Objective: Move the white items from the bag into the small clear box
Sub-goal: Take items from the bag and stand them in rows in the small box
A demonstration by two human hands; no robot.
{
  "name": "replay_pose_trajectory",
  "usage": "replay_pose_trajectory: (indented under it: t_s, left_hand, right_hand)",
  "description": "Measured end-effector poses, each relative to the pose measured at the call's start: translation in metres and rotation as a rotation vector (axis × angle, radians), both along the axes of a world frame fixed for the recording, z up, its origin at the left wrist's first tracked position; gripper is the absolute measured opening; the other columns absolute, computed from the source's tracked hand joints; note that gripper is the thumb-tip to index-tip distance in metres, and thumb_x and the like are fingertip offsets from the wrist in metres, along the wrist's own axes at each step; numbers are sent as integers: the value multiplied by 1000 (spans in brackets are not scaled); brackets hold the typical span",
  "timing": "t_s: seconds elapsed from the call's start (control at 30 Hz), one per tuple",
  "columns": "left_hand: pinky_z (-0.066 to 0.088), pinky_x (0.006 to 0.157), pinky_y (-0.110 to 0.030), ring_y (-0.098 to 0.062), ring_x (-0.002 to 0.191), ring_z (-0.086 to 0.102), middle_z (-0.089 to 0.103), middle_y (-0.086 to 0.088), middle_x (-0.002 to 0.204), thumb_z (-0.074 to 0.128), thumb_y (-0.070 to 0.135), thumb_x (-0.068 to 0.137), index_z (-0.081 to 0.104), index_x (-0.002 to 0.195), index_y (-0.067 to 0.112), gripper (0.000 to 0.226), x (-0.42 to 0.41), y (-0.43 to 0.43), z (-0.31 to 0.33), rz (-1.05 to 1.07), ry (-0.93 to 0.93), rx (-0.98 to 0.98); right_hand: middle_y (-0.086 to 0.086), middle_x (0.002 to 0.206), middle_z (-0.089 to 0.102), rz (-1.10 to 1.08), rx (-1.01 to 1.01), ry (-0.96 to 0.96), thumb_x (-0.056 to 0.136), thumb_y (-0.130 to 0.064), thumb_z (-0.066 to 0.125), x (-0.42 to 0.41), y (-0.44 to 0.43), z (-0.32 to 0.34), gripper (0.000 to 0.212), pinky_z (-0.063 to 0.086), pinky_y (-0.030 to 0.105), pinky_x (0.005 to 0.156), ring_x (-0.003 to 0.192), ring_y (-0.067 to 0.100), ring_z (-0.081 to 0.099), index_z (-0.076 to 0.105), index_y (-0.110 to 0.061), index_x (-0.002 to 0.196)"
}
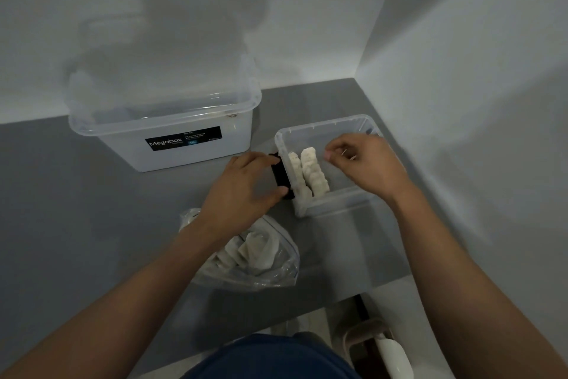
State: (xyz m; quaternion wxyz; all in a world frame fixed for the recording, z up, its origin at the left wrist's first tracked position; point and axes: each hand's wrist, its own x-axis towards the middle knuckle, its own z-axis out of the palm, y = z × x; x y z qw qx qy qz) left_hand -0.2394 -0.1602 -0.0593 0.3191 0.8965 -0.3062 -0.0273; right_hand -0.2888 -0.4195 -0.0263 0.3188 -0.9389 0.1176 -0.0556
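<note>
Grey tabletop (92, 209) set into a corner, plain white walls (461, 56), soft shadows on them, pale floor (399, 292) below

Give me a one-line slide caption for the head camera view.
Left hand holds the small box, right hand hovers over white items inside; more wait in the bag.

Lidded Megabox bin (172, 133) on grey counter (76, 209), seemingly touching the wall (153, 25)
</note>
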Motion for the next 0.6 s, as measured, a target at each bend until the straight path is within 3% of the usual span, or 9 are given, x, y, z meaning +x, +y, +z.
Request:
replay_pose_trajectory:
  t_s: [0.1,0.2,0.3,0.4,0.47,0.53,0.6]
  left_hand:
    - [47,82,-22,-6,98,57,61,7,116,74,35,90,66,123,23,36,-6,38,-6,15,-116,-86]
    - [49,73,-22,-4,83,59,64,8,101,76,25,90,69,109,18,22,-11,75,-18,-7,-160,-116]
    - [57,72,-33,-9,82,65,68,8,95,66,34,93,71,104,21,17,-15,104,-32,-72,-132,-31]
    - [58,77,-39,-20,96,69,73,6,104,45,47,93,73,108,29,37,-14,117,-39,-235,-104,242]
    - [54,82,-38,-25,102,66,72,4,106,46,42,97,73,105,30,31,-13,118,-43,-331,-172,479]
    - [46,85,-35,-24,102,64,73,2,104,47,39,99,72,104,26,29,-12,115,-47,-348,-289,653]
    - [39,87,-36,-22,108,60,72,2,110,50,42,97,68,115,27,30,-10,111,-47,-303,-340,713]
  right_hand:
    - [-12,98,72,-133,160,-291,93,-25,73,-31,52,6,15,52,14,74,85,4,67,75,-22,107]
    - [-10,101,71,-90,241,-371,95,-17,70,-58,116,-3,18,52,12,75,88,4,68,73,-18,113]
    - [-14,101,69,141,107,-166,99,-21,63,-70,166,-31,16,49,10,79,87,-3,64,74,-20,110]
    - [-1,102,75,299,-191,165,97,-23,53,-69,190,-69,24,55,36,83,92,19,69,75,-21,107]
    - [4,105,74,213,-383,312,95,-21,53,-69,193,-80,27,57,40,84,97,29,70,73,-25,112]
    - [7,108,73,66,-438,339,94,-17,56,-70,192,-84,27,57,40,82,97,33,70,70,-23,115]
    - [10,110,72,-38,-476,360,94,-16,57,-69,192,-83,25,56,41,78,96,37,70,67,-19,117]
